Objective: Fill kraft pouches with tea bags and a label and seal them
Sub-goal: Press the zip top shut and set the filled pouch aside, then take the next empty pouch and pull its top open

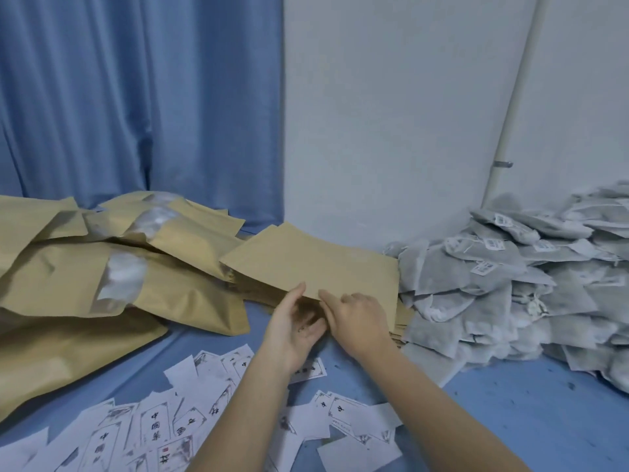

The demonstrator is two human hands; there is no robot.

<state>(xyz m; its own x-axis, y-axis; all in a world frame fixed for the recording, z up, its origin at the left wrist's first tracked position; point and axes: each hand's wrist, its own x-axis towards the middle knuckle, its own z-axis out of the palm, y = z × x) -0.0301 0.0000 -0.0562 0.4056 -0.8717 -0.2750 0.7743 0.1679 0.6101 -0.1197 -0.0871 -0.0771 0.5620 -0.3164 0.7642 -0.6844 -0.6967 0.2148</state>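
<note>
An empty kraft pouch (306,264) lies on top of a stack of flat pouches (401,318) at the table's middle, its near edge lifted. My left hand (292,327) sits at that edge, thumb up against the pouch's underside. My right hand (357,316) pinches the same edge from above with thumb and fingers. Filled kraft pouches (112,267) with clear windows are heaped on the left. A big pile of grey tea bags (510,294) with small tags fills the right side. White printed labels (163,424) lie scattered on the blue cloth in front.
The blue-covered table (510,420) meets a white wall (391,131) behind the pouch stack. A blue curtain (136,97) hangs at the back left. A white pipe (510,114) runs up the wall near the tea bags.
</note>
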